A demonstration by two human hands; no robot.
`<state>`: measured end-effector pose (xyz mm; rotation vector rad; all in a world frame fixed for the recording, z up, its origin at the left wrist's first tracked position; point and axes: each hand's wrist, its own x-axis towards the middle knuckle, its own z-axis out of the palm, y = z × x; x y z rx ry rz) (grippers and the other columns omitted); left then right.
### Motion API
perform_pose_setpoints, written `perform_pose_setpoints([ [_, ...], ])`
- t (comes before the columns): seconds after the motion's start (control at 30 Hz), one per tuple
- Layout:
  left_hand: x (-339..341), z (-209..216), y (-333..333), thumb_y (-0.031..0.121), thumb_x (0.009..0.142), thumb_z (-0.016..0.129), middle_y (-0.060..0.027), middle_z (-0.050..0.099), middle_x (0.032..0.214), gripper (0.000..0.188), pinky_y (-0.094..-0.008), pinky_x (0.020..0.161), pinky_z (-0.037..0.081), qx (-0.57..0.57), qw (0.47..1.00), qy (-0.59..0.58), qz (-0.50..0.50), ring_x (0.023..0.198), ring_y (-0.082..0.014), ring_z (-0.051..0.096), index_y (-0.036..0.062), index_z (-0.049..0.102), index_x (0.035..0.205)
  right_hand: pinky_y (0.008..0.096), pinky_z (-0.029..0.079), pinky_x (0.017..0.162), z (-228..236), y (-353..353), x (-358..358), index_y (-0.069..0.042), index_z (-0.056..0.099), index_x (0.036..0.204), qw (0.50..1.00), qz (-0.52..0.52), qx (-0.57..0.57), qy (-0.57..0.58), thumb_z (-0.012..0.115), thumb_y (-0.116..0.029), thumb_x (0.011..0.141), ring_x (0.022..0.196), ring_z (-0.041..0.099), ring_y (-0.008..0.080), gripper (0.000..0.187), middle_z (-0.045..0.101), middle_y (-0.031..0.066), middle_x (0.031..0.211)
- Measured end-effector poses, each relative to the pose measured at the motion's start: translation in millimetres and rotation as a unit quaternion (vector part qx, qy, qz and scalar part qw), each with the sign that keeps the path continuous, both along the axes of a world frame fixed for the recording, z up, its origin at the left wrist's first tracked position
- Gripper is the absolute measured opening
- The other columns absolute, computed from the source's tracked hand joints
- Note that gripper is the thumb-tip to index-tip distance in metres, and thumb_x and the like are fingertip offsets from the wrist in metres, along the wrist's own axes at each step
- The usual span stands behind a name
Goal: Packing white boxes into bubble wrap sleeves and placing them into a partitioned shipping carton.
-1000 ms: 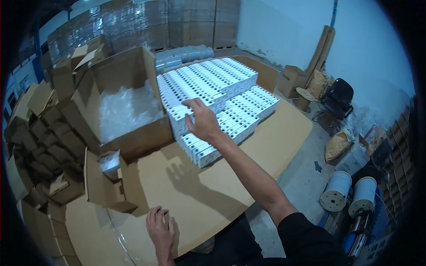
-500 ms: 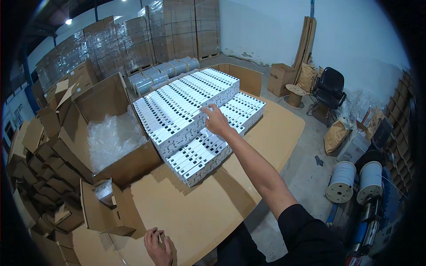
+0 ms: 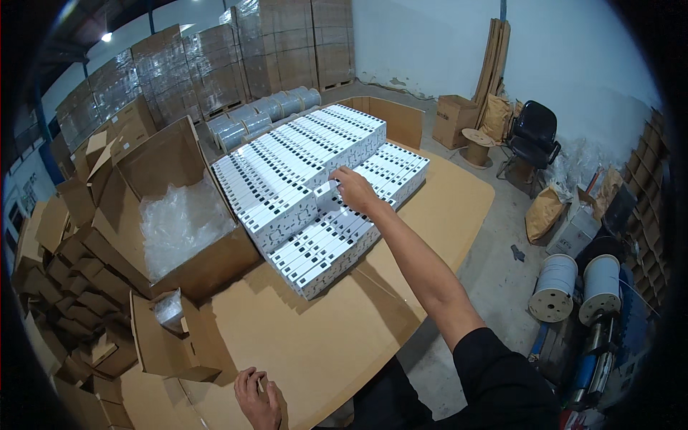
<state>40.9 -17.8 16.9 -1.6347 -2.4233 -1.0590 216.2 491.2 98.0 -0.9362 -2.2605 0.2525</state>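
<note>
Slim white boxes (image 3: 287,161) with black square marks are packed side by side in a stepped block on the cardboard-covered table (image 3: 308,351). My right hand (image 3: 355,190) reaches to the front edge of the upper layer, its fingers closed on the end of one white box (image 3: 327,190). That box sticks out from its row, over the lower layer of boxes (image 3: 337,240). Near the table's front edge, my left hand (image 3: 258,398) holds nothing, its fingers loosely bent and apart. It is nearest to a small open carton (image 3: 172,351) with clear plastic-wrapped contents.
A large open carton (image 3: 204,269) holding clear plastic bags (image 3: 183,218) stands left of the boxes. Folded cardboard pieces (image 3: 79,287) pile up at the far left. Beyond the table are wrapped reels (image 3: 265,111), a black chair (image 3: 534,140) and cable spools (image 3: 555,287).
One white box now juts out of the upper layer toward me, in my right hand's grasp. My right hand has shifted slightly right. My left hand has barely moved.
</note>
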Motion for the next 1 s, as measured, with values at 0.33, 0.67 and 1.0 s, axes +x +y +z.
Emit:
perform_pose_setpoints([
  [0.33,-7,-18,-6,0.006,0.082,0.068,-0.0181,0.058,0.124,0.027,-0.0485,0.108,0.039,0.011,0.998,-0.062,0.012,0.122,-0.0388,0.051,0.0014,0.064,0.108,0.0413,0.055,0.079,33,-78,31,-0.006,0.060,0.118,0.995,0.029,0.004,0.097,0.063,0.002,0.089,0.092,0.066,0.0325,0.030,0.062,0.0132,0.112],
  [0.67,-9,18,18,0.010,0.095,0.064,-0.0148,0.063,0.116,0.036,-0.0354,0.088,0.052,0.044,0.955,-0.293,0.020,0.098,-0.0241,0.064,0.0007,0.056,0.129,0.0342,0.054,0.063,2,-219,-26,0.001,0.060,0.117,0.949,0.182,-0.179,0.185,0.063,0.006,0.090,0.071,0.068,0.0224,0.028,0.066,0.0156,0.098],
  [1.0,-47,1,42,0.029,0.108,0.049,-0.0103,0.063,0.111,0.038,-0.0289,0.077,0.055,0.183,0.733,-0.654,-0.038,0.090,-0.0137,0.063,0.0083,0.049,0.140,0.0331,0.057,0.082,-43,-314,-79,-0.001,0.061,0.114,0.904,0.312,-0.257,0.141,0.062,0.008,0.087,0.098,0.068,0.0249,0.029,0.060,0.0138,0.122],
])
